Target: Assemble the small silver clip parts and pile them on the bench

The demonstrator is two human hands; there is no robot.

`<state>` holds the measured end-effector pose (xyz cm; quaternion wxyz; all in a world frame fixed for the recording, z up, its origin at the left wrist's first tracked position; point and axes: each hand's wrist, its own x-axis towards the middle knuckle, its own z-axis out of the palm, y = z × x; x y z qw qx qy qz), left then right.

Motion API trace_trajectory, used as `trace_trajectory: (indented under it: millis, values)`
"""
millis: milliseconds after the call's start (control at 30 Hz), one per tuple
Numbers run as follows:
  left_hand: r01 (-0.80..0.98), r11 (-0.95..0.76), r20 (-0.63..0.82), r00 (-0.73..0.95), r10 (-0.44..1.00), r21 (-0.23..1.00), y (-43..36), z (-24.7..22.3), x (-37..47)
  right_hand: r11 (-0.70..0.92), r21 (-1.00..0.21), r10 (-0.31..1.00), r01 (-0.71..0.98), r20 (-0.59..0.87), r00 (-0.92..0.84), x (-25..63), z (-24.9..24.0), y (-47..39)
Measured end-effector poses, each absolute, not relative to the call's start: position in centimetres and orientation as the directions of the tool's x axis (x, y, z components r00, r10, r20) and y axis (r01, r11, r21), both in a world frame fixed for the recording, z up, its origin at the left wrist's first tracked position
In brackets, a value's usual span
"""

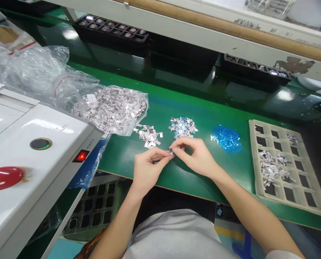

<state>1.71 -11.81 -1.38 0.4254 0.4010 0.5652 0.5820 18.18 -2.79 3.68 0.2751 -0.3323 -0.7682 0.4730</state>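
One clear bag [133, 121] and one tray [255, 154] hold silvery pieces [110, 108].

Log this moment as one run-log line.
left hand: holding small metallic part | right hand: same part | nearby: silver-blue pile, blue pile, cream compartment tray

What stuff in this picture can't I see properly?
All in the head view:
- Small piece: too tiny for its details; the fingertips of the left hand and right hand cover some of it.
- White label: any print is too small to read.
- White machine: the left edge cuts it off.
- Black tray at the back right: the shelf hides part of it.
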Motion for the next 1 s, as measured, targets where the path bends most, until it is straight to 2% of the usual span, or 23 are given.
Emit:
trace_trajectory:
  millis: [233,367,467,533,600,667,733,800,900,1000]
  values:
    - [-0.010,-0.013,0.010,-0.269,0.963,1.000,-11.9,-1.2,1.5,0.362,-0.885,0.767,0.294,0.103,-0.634,18.3,3.3,-2.6]
    - [0.024,-0.012,0.017,-0.237,0.971,1.000,-11.8,-1.3,1.7,0.333,-0.904,0.710,0.267,0.054,-0.702,18.5,3.4,-2.4]
    - [0.126,-0.038,0.065,-0.222,0.973,0.991,-11.8,-1.3,1.8,0.380,-0.880,0.683,0.286,0.058,-0.728,18.9,3.5,-2.1]
    - [0.267,-0.082,0.145,-0.225,0.964,0.960,-11.5,-1.0,1.4,0.421,-0.847,0.702,0.323,0.079,-0.708,19.2,3.5,-1.6]
    - [0.480,-0.139,0.269,-0.213,0.939,0.866,-10.8,-0.4,0.7,0.448,-0.812,0.742,0.373,0.106,-0.662,19.5,3.3,-1.0]
    - [0.712,-0.169,0.386,-0.154,0.910,0.682,-9.6,0.3,-0.3,0.456,-0.784,0.779,0.420,0.124,-0.614,19.7,3.0,-0.4]
    - [0.862,-0.138,0.410,-0.087,0.908,0.487,-8.0,0.7,-1.4,0.476,-0.748,0.795,0.463,0.141,-0.590,19.7,2.7,0.0]
    - [0.924,-0.123,0.354,-0.015,0.935,0.363,-6.4,0.8,-2.1,0.524,-0.693,0.788,0.495,0.175,-0.590,19.7,2.4,0.3]
    - [0.941,-0.145,0.293,0.052,0.955,0.307,-5.0,0.6,-2.5,0.598,-0.601,0.775,0.530,0.264,-0.574,19.9,2.3,0.9]
    - [0.915,-0.160,0.317,0.037,0.948,0.370,-5.0,0.6,-2.5,0.594,-0.541,0.804,0.595,0.370,-0.466,20.8,2.4,2.9]
